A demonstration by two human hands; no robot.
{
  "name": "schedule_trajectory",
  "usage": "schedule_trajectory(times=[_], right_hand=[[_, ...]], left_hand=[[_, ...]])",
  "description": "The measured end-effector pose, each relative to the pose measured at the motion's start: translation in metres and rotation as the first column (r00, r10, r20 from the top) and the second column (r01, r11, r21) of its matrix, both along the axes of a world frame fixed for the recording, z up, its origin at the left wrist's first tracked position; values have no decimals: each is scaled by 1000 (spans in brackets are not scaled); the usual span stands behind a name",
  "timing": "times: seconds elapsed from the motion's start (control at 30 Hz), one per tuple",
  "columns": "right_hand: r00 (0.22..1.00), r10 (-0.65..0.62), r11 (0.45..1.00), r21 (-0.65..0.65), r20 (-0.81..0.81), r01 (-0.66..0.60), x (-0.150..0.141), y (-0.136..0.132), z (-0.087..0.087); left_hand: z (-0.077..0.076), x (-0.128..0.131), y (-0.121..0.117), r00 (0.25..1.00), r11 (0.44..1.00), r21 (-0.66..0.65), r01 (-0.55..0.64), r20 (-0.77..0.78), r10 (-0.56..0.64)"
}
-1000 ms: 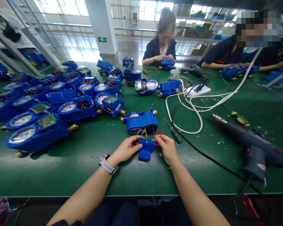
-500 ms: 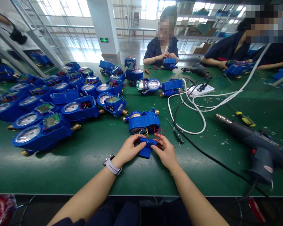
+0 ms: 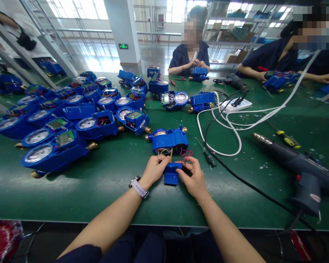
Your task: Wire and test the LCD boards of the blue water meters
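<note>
A blue plastic cover, joined by thin yellow wires to a blue water meter, is between my hands over the table. My right hand grips the cover's right end with thumb and fingers, close to loose red wires. At the upper left corner of the cover my left hand is closed in a pinch, seemingly on the thin wires; its fingertips are partly hidden. The meter lies just beyond my hands with its brass ends pointing left and right.
Several blue meters crowd the table's left side. A small screwdriver, a heat gun, a yellow-black screwdriver and a white power strip with looping cables lie right. Co-workers handle meters across the table.
My left thumb has slid from the cover's face up to its top edge by the wires. My right hand keeps its hold on the cover. The view has shifted slightly.
</note>
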State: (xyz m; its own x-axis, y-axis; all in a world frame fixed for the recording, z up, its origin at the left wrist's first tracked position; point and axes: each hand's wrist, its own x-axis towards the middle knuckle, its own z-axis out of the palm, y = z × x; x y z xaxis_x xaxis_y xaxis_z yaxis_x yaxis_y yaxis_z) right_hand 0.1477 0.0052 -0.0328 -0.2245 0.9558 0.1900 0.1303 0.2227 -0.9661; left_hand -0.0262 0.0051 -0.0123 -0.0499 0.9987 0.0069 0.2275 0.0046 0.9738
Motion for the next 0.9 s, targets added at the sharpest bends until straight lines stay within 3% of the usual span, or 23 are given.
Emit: schedule_trajectory(times=[0.23, 0.33, 0.57, 0.67, 0.8, 0.9], right_hand=[[995, -95, 995, 11, -39, 95, 7, 0, -2], [992, -122, 990, 61, -41, 125, 8, 0, -3], [990, -70, 979, 200, 125, 44, 11, 0, 3], [967, -191, 949, 285, 169, 138, 23, 8, 8], [872, -443, 859, 378, 208, 346, 54, 29, 9], [843, -458, 862, 373, 283, 343, 75, 38, 8]], left_hand=[[4, 4, -4, 986, 987, 15, 160, 52, -160], [4, 6, -6, 987, 987, 27, 157, 20, -158], [4, 6, -13, 989, 992, 70, 106, -112, -98], [4, 5, -13, 983, 990, 107, 96, -164, -77], [3, 4, -12, 982, 989, 130, 72, -181, -47], [4, 2, -11, 980, 988, 133, 78, -194, -51]])
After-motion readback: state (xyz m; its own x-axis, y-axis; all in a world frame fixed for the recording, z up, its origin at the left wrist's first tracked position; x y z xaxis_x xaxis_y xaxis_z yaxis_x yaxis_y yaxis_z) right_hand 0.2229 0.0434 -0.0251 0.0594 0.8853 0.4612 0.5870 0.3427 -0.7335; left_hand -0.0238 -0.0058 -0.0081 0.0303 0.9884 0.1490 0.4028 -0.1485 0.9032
